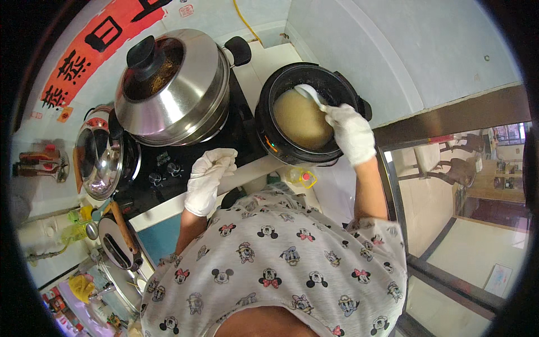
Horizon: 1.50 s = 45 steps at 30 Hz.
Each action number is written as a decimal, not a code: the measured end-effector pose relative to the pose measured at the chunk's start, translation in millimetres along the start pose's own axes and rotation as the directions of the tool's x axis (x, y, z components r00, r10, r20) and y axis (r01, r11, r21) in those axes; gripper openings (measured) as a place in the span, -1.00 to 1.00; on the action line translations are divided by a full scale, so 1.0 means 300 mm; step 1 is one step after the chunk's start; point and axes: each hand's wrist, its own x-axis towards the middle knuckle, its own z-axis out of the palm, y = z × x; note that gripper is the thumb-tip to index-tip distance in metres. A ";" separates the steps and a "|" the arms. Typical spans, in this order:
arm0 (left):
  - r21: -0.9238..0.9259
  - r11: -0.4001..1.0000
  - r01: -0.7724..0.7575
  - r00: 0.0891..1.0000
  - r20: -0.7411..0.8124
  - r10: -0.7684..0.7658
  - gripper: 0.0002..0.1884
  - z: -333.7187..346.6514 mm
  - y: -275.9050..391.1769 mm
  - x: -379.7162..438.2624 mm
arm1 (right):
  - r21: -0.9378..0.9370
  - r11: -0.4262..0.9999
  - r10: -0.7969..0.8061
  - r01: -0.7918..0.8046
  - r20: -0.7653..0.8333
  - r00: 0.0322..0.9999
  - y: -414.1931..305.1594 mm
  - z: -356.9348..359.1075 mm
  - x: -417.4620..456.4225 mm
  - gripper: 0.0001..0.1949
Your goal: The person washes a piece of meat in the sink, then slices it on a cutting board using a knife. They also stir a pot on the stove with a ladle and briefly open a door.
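My right hand (pixel 351 132), in a white glove, grips the handle of a white spoon or ladle (pixel 309 93). Its bowl end is in the upper part of a black electric cooker (pixel 263 130), over cloudy, pale tan liquid (pixel 297 116). The cooker has no lid on, and small lights glow on its front. Also gloved in white, my left hand (pixel 212 177) hovers by the front edge of a black glass cooktop (pixel 189 162). Its fingers are curled in, and no object shows in them.
A large steel steamer pot (pixel 189 97) with a domed lid stands on the cooktop. Left of it leans a steel-rimmed glass lid (pixel 103 168); a wooden-handled pan (pixel 116 244) lies lower left. A yellow-handled plastic bottle (pixel 301 177) stands below the cooker. A glass door (pixel 442 219) borders the right.
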 end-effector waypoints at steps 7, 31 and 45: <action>-0.028 0.999 -0.040 0.999 0.002 0.040 -0.82 0.016 0.001 0.012 | -0.344 0.936 0.081 0.072 0.410 0.909 0.043 0.099 0.147 -0.76; -0.073 0.994 -0.081 0.996 -0.039 0.079 -0.85 -0.092 -0.109 -0.044 | -0.147 0.808 -0.416 0.570 0.543 0.730 -0.024 0.092 0.097 -0.86; -0.074 0.997 -0.035 0.999 0.025 0.037 -0.85 -0.064 -0.102 -0.013 | -0.414 0.897 0.148 0.155 0.612 0.777 0.067 0.036 0.194 -0.81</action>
